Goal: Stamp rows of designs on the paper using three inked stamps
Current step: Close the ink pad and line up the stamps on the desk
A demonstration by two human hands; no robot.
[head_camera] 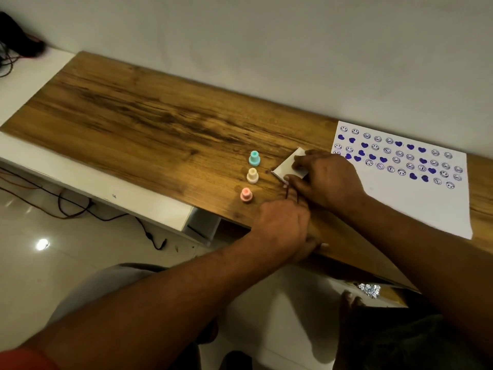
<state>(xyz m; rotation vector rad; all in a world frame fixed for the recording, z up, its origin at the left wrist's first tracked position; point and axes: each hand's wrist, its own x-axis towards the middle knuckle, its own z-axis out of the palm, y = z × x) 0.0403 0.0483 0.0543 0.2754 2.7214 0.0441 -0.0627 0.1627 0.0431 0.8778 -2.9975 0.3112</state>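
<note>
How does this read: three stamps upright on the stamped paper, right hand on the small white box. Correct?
One error. The head view shows the teal stamp, cream stamp and pink stamp upright on the bare wooden desk, not on the stamped paper. The right hand is on the small white box, as stated.

The desk top (149, 121) is seen as grained wood, faintly shiny. The paper (416, 206) is shown white and matt. Smooth pastel plastic is seen on the three stamps (252, 175); the white box (284, 168) is shown smooth-faced.
</note>
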